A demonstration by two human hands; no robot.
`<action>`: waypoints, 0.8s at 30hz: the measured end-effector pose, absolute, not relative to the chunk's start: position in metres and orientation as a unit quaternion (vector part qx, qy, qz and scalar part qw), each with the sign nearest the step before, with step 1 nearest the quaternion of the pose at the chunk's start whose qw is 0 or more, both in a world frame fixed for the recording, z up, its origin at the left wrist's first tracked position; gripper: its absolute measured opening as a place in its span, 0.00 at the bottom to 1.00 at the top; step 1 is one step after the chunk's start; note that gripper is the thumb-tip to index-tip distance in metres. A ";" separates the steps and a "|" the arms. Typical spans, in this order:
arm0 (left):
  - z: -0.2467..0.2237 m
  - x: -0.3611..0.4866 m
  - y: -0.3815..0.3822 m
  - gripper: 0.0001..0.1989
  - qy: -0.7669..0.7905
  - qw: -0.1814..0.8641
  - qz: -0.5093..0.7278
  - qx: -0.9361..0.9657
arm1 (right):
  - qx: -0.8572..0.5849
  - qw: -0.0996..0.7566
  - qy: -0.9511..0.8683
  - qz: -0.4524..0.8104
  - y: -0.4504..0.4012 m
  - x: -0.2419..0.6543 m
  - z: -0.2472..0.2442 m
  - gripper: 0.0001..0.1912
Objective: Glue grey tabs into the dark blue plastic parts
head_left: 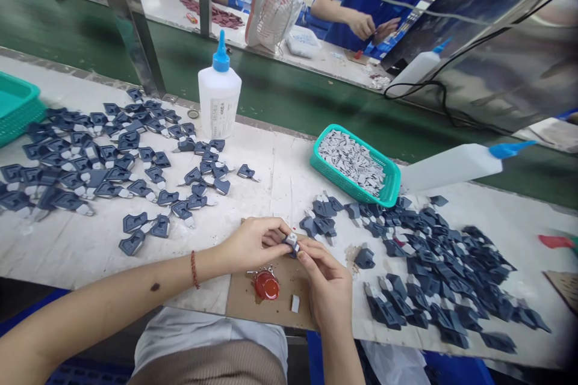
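Over cardboard (280,314), both hands (258,245) (332,286) hold a grey-and-dark piece (292,241).

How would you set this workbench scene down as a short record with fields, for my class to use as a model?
Left hand: fingers pinching a small dark-and-pale piece
Right hand: fingertips on the same piece
Below the hands: cardboard bearing a container of red substance and a loose pale block
Left side: scattered dark parts
Right side: heaped dark parts
Beyond: green basket of small pale pieces; two blue-capped bottles
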State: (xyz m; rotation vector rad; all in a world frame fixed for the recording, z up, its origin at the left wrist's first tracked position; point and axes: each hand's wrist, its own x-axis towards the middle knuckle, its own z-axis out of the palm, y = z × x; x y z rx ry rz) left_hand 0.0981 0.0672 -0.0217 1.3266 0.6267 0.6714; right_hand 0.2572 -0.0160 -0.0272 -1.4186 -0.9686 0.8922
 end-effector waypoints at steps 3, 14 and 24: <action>-0.023 0.098 0.067 0.07 0.274 0.691 0.300 0.598 | -0.602 0.566 -0.410 0.387 -0.015 0.257 -0.026 0.05; -0.010 0.094 0.067 0.10 0.257 0.651 0.301 0.648 | -0.626 0.557 -0.415 0.356 -0.014 0.246 -0.021 0.07; -0.012 0.083 0.097 0.16 0.374 0.498 0.335 0.707 | -0.692 0.504 -0.444 0.264 -0.012 0.257 -0.006 0.13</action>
